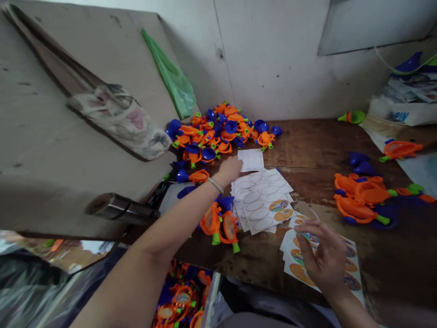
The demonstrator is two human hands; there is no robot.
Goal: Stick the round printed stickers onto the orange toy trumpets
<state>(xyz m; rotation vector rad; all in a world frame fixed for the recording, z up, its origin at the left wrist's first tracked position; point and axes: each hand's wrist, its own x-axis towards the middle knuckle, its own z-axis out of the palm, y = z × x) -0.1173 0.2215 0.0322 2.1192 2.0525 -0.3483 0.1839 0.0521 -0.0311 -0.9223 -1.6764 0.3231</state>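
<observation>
My left hand [229,169] reaches out at the left edge of a small white paper [251,160], close to a heap of orange and blue toy horns [218,132]. Its fingers are mostly hidden and blurred. My right hand [322,255] is over sheets of oval stickers [297,269], thumb and forefinger tips brought together. A thin pale edge, seemingly a sticker [314,213], sticks up by those fingertips. Between the hands lies a stack of used sticker sheets [254,200] with mostly bare oval outlines. Two toy horns [220,224] rest beside that stack, under my left forearm.
More orange toys [362,196] lie on the right of the brown table [307,146]. A metal flask [119,207] is at the left by the board. Below the table edge, a box [212,298] holds many toys. A carton [392,109] stands back right.
</observation>
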